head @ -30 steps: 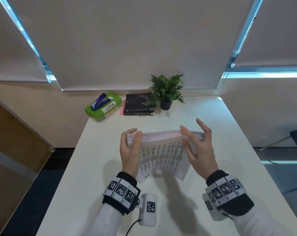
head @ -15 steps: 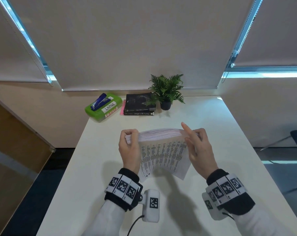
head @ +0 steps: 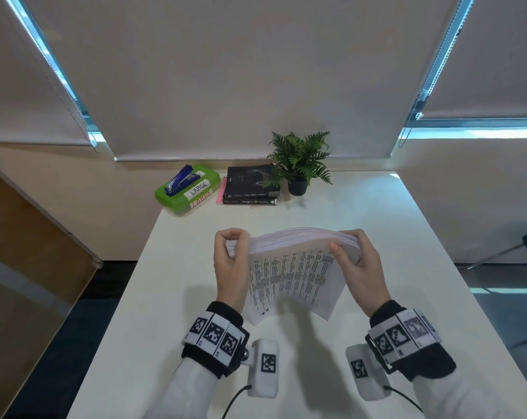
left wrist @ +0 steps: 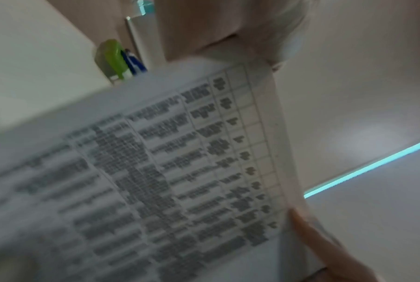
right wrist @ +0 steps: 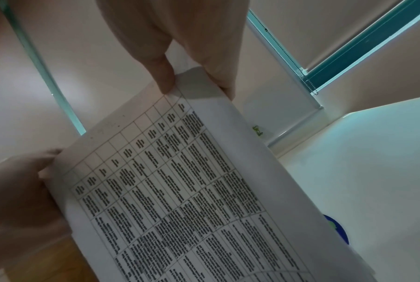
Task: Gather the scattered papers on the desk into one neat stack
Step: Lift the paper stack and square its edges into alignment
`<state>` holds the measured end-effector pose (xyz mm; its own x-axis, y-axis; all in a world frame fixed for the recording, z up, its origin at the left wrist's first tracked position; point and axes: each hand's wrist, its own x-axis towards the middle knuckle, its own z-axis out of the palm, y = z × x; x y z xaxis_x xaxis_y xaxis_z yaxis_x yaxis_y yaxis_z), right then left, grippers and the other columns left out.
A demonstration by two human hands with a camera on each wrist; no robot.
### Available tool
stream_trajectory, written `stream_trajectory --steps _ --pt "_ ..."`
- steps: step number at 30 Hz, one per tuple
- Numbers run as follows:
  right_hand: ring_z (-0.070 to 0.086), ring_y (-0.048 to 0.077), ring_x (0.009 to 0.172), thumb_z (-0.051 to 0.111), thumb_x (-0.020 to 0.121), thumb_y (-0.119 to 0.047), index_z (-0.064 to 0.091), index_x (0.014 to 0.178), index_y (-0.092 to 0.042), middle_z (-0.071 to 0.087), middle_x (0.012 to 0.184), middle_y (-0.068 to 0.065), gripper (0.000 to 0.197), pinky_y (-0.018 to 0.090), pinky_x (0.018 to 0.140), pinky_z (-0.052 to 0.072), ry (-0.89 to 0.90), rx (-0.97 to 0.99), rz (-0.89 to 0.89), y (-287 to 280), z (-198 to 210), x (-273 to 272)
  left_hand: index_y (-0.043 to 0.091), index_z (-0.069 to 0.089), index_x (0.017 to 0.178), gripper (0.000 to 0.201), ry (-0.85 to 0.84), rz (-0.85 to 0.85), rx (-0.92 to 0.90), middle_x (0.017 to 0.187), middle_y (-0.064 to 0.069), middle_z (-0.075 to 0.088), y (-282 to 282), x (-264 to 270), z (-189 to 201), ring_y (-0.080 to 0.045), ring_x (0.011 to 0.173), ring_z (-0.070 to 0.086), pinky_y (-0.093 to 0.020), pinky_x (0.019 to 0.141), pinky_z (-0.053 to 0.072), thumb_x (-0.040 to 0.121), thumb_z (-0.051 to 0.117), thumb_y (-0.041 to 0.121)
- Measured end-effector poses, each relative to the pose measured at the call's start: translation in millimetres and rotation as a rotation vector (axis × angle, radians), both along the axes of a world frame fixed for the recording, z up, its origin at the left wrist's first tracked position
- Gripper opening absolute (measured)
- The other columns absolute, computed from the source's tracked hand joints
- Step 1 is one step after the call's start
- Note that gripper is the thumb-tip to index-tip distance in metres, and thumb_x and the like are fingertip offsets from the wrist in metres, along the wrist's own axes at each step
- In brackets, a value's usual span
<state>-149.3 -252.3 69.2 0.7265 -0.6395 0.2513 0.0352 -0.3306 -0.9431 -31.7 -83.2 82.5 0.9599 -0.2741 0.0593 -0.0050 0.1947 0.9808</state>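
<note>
Paper stack held upright above the desk, in front of the potted plant. Left hand and right hand each curl round one upper corner. Advice: loosen both grips slightly and tap the lower edge on the desk to align sheets.

papers: thin matt white paper, as we see it
counter: smooth white top with a faint sheen
green box: glossy plastic
plant pot: dark, matt

White desk, at its far edge a green box, stacked books, potted fern.
</note>
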Motion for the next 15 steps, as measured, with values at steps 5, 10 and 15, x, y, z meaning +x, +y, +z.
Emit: stream_trajectory --steps 5,10,15 --pt "0.063 0.009 0.085 0.063 0.088 -0.014 0.060 0.098 -0.016 0.067 0.092 -0.007 0.011 0.022 0.075 0.052 -0.061 0.120 0.034 -2 4 0 0.028 0.050 0.109 0.051 -0.054 -0.253 0.152 0.103 0.005 0.065 20 9 -30 -0.013 0.097 0.064 -0.021 0.079 0.053 0.067 0.079 0.028" --pt "0.064 0.012 0.083 0.063 0.087 -0.011 0.066 0.096 -0.010 0.068 0.089 -0.001 0.010 0.028 0.075 0.050 -0.056 0.299 0.046 10 5 3 0.026 0.051 0.100 0.019 -0.046 -0.043 0.145 0.091 0.008 0.065 -2 -2 -31 0.002 0.081 0.065 -0.009 0.065 0.050 0.090 0.057 0.012" --pt "0.063 0.015 0.084 0.061 0.089 -0.014 0.064 0.098 -0.013 0.065 0.091 0.002 0.010 0.030 0.075 0.052 -0.134 0.313 0.006 12 16 -1 0.033 0.049 0.091 0.023 -0.130 0.071 0.100 0.087 0.013 0.064 -11 -23 -25 0.011 0.074 0.062 -0.007 0.067 0.048 0.089 0.059 0.012"
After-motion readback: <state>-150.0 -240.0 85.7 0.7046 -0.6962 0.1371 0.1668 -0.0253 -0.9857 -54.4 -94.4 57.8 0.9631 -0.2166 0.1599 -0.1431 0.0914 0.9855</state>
